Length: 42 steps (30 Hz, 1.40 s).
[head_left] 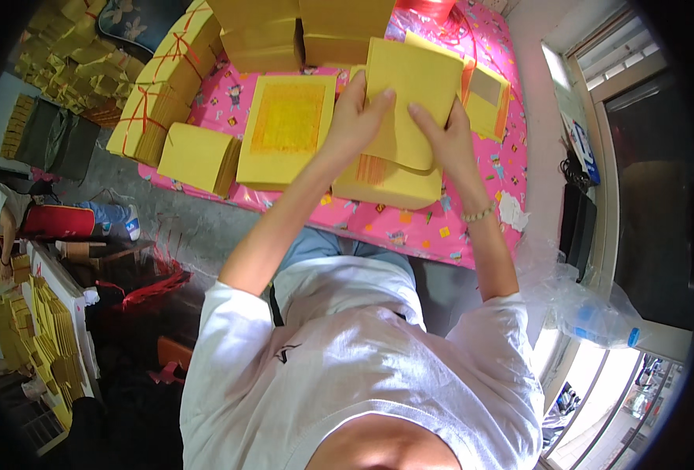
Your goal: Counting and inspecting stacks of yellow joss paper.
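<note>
A wad of yellow paper sheets (411, 74) is held upright between my two hands. My left hand (360, 119) grips its left edge, thumb across the front. On the opposite edge my right hand (447, 142) is closed the same way, and a bracelet circles that wrist. Just beneath the held sheets lies a thick yellow paper stack (390, 189) with reddish marks on it; the held sheets partly cover it. To its left sits another paper stack (288, 117) with an orange and yellow printed square on top. A plain stack (195, 157) rests farther left.
All this stands on a table with a pink patterned cover (319, 210). Bundles tied with red string (139, 117) line its left side, and tall stacks (260, 43) rise at the back. Red strands (458, 23) lie back right. A person (6, 207) sits left. A clear plastic bag (590, 313) is right.
</note>
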Available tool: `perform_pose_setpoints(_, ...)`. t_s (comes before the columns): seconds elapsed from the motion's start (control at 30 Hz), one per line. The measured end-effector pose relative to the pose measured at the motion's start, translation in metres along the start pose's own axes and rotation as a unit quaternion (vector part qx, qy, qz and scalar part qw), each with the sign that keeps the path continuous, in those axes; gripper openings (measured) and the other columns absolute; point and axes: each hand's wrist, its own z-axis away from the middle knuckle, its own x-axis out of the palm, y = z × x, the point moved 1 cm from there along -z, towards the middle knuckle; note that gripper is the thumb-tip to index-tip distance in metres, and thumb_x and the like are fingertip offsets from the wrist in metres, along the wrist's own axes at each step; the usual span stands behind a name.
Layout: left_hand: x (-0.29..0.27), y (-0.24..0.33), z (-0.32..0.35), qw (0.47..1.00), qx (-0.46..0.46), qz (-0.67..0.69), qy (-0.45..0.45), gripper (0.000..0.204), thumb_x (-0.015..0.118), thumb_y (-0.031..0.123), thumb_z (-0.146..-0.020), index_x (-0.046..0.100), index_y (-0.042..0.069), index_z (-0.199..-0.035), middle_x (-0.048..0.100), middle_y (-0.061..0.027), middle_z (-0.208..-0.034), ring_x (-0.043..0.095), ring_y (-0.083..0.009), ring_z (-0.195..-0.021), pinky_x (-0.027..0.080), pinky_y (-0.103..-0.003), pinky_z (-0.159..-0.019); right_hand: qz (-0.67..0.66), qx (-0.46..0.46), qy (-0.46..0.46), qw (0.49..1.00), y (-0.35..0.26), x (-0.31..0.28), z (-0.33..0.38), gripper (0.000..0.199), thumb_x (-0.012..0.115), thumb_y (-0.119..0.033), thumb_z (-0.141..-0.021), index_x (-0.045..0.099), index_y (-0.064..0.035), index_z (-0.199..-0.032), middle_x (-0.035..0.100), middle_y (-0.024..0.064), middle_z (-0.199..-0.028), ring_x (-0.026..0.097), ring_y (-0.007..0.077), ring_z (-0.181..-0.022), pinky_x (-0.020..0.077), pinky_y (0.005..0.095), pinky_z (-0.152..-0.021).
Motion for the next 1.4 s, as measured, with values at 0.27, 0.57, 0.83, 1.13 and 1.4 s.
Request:
perform_pose_setpoints(0.27, -0.003, -0.019, 0.026, 0.966, 0.208, -0.151, 0.032, 0.026, 0.05, 0.013, -0.093, 0.043, -0.002, -0.113, 0.062, -0.0165, -0.095, 0.062, -0.0242, -0.088, 0.048, -0.033, -0.074, -0.028, -0.043, -0.01, 0.999, 0.021, -0.001, 0.023, 0.045, 0.066, -0.006, -0.084, 0.046, -0.0015, -0.124, 0.059, 0.0073, -0.114, 0.057, 0.0133, -0.103, 0.0475, 0.0273, -0.086)
perform_pose_setpoints(0.57, -0.007, -0.023, 0.017, 0.956, 0.234, -0.172, 0.042, 0.028, 0.048, 0.015, -0.095, 0.04, -0.003, -0.115, 0.062, -0.0187, -0.095, 0.063, -0.0293, -0.086, 0.048, -0.035, -0.072, 0.009, -0.025, -0.02, 0.999, 0.01, 0.003, 0.016, 0.04, 0.066, -0.007, -0.085, 0.049, -0.0015, -0.121, 0.06, 0.0068, -0.113, 0.057, 0.0122, -0.1, 0.0473, 0.0268, -0.085)
perform_pose_setpoints(0.83, 0.011, 0.015, 0.037, 0.986, 0.159, -0.028, 0.036, 0.027, 0.046, 0.009, -0.095, 0.04, -0.001, -0.12, 0.058, -0.013, -0.108, 0.057, -0.017, -0.099, 0.046, -0.03, -0.083, -0.021, -0.037, 0.014, 0.999, -0.006, 0.008, 0.022, 0.032, 0.064, -0.01, -0.087, 0.055, 0.0005, -0.116, 0.063, 0.0054, -0.103, 0.059, 0.0092, -0.09, 0.0492, 0.0234, -0.078)
perform_pose_setpoints(1.13, -0.007, 0.028, 0.068, 0.993, 0.089, -0.043, 0.06, 0.027, 0.045, 0.007, -0.095, 0.041, -0.001, -0.12, 0.055, -0.0095, -0.111, 0.052, -0.0122, -0.102, 0.043, -0.027, -0.087, -0.045, -0.036, 0.005, 0.998, -0.018, 0.026, 0.031, 0.022, 0.059, -0.013, -0.091, 0.059, 0.002, -0.108, 0.064, 0.0032, -0.096, 0.059, 0.0061, -0.084, 0.0486, 0.0214, -0.072)
perform_pose_setpoints(1.4, -0.03, 0.038, 0.094, 0.995, 0.042, -0.062, 0.066, 0.026, 0.045, 0.007, -0.095, 0.043, -0.001, -0.119, 0.055, -0.0081, -0.11, 0.051, -0.0108, -0.101, 0.041, -0.025, -0.087, -0.042, -0.013, 0.001, 0.999, -0.016, 0.03, 0.024, 0.015, 0.059, -0.014, -0.092, 0.061, -0.0006, -0.097, 0.062, 0.0, -0.086, 0.055, 0.0026, -0.074, 0.0449, 0.0184, -0.065)
